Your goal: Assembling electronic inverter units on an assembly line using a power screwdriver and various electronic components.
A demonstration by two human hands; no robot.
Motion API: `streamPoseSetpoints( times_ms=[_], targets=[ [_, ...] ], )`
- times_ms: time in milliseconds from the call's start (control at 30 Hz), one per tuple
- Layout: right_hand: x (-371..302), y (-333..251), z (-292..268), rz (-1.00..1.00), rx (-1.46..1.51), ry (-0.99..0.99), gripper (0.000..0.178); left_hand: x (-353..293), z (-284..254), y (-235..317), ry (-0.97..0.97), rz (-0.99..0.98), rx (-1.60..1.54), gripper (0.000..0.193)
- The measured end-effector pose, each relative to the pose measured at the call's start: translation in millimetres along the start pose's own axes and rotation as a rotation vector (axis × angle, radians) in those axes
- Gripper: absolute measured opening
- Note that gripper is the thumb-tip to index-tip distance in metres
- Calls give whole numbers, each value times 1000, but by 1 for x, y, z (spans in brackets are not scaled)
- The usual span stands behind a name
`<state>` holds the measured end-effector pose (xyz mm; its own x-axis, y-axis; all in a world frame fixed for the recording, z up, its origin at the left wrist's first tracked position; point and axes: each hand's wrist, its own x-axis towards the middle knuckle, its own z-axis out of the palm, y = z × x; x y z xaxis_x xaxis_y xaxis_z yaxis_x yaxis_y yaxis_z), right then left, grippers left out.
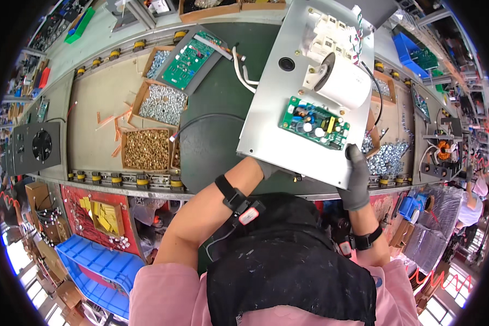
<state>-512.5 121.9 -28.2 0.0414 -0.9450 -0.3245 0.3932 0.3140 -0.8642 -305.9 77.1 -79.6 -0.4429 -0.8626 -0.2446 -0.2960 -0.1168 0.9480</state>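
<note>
A large silver metal panel (pixel 266 127) is held up, tilted, over the dark green work surface. On it are a green circuit board (pixel 315 123), a big white cylindrical capacitor (pixel 346 87), white terminal blocks (pixel 331 35) and twisted wires. My right hand (pixel 357 182), in a grey glove, grips the near right corner, thumb on top. From below the near left edge, my gloved left hand (pixel 268 169) holds the panel; its fingers are hidden underneath. A black cable (pixel 206 116) and white cables (pixel 238 68) stick out past the panel's left side.
Left of the panel stand cardboard boxes of brass fasteners (pixel 146 149) and silver fasteners (pixel 162 103). A grey plate with a green board (pixel 187 62) rests over them. Loose silver hardware (pixel 388 157) lies at the right. Roller rails (pixel 117 178) edge the bench; a blue crate (pixel 100 271) stands lower left.
</note>
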Motion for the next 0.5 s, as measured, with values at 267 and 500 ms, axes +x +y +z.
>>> streamPoseSetpoints(
  times_ms=[267, 500],
  targets=[
    [-19, 61, -43, -422, -943, -19, 40, -6, 8, -7, 40, -64, -27, 34],
    [-12, 35, -18, -343, -1639, -601, 27, -9, 11, -8, 65, -85, -50, 36]
  ],
)
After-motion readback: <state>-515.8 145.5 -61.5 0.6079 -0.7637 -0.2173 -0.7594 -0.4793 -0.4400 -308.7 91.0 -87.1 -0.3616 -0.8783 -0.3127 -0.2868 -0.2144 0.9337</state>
